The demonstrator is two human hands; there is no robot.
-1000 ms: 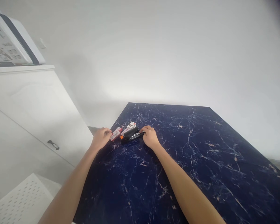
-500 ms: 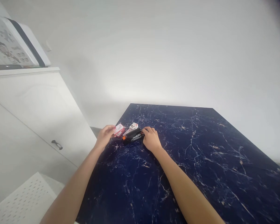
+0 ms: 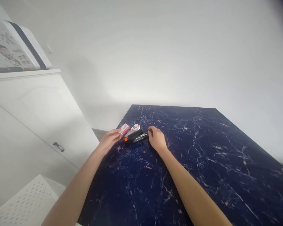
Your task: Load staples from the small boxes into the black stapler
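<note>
While left fingers (image 3: pixel 114 132) hold one box (image 3: pixel 124 129), one stapler (image 3: pixel 135 136) at right fingers (image 3: pixel 152 128)

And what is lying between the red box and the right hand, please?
In the head view, the white box and the black stapler lie between the red box and the right hand.

A plain, pale wall (image 3: pixel 160 53) fills the upper part of the view, brightest in a soft patch low down, behind the far edge of the surface (image 3: pixel 214 175), which is dark blue with white, marble-like veining. To the left stands a white cabinet (image 3: pixel 35 106) with a dark metal handle (image 3: pixel 58 147). A white case (image 3: pixel 13 47) with printed figures and a dark band sits on top. Below, at the lower left, is a white panel (image 3: pixel 25 204) dotted with holes.
</note>
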